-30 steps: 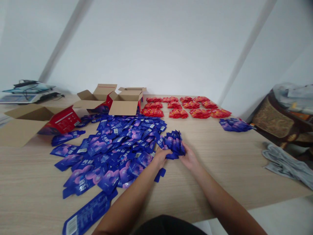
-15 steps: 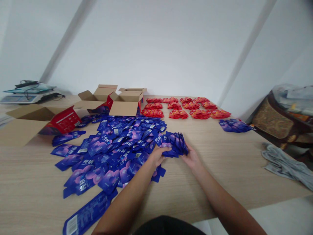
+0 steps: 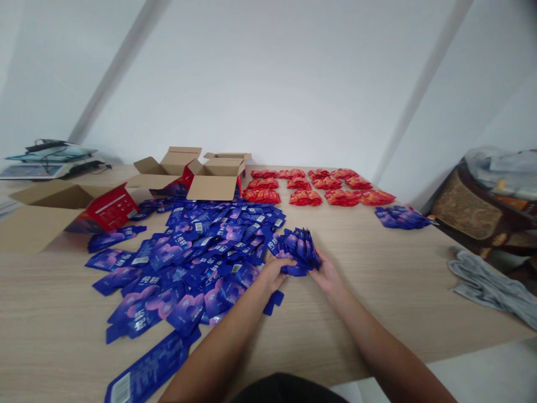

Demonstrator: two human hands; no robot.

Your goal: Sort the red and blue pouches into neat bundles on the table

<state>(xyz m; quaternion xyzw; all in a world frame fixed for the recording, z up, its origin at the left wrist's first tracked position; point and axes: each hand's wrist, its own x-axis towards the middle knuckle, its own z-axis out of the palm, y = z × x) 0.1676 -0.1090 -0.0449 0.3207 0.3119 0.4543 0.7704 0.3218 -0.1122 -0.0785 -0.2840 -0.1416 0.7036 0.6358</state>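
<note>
A fanned bundle of blue-purple sachets (image 3: 298, 248) is held between my two hands above the table, at the right edge of a loose heap. My left hand (image 3: 274, 272) is closed on the bundle's left side, thumb lying across the front. My right hand (image 3: 326, 272) grips its right side, with fingers partly hidden behind the sachets. The broad heap of matching blue sachets (image 3: 197, 252) spreads to the left, many overlapping, some with barcodes showing. One sachet (image 3: 151, 366) lies barcode up near the front.
Open cardboard boxes (image 3: 213, 184) stand behind and left of the heap. Red sachet piles (image 3: 305, 197) sit in rows at the back. A blue sachet pile (image 3: 401, 216) lies right, beyond it a grey cloth (image 3: 490, 285) and a patterned chair (image 3: 470, 196). A scale (image 3: 46, 168) stands far left.
The bundle has come slightly down and closer together in my hands, its sachets more upright. Both hands have shifted only a little and still hold it.
</note>
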